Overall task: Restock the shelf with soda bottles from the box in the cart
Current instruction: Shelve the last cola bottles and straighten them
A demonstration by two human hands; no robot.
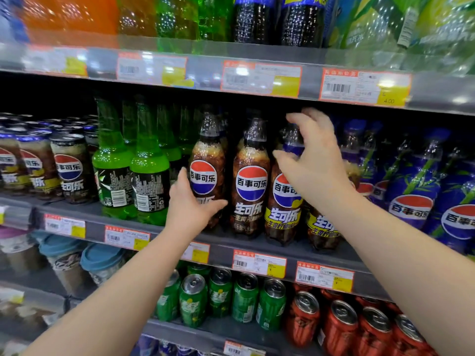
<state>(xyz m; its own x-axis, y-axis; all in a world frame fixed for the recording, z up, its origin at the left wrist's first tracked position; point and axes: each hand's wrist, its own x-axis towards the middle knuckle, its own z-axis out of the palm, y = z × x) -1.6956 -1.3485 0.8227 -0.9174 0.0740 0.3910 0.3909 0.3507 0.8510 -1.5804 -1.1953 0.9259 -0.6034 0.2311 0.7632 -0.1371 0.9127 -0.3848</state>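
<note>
My left hand (191, 204) grips the leftmost cola bottle (207, 160) near the shelf (221, 253) edge; my right hand (312, 160) hovers, fingers spread, before the third bottle (284, 201).

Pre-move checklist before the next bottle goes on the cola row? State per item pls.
1. Left hand grip on leftmost cola bottle: ok, thumb across the front, fingers round its left side.
2. Right hand grip on third cola bottle: cannot tell, fingers spread by its neck, blurred.
3. Second cola bottle upright, label forward: ok.
4. Free front-row slot between green bottles and blue-label bottles: not ok, row looks full.
5. Supply box and cart in view: not ok, neither shows.
</note>
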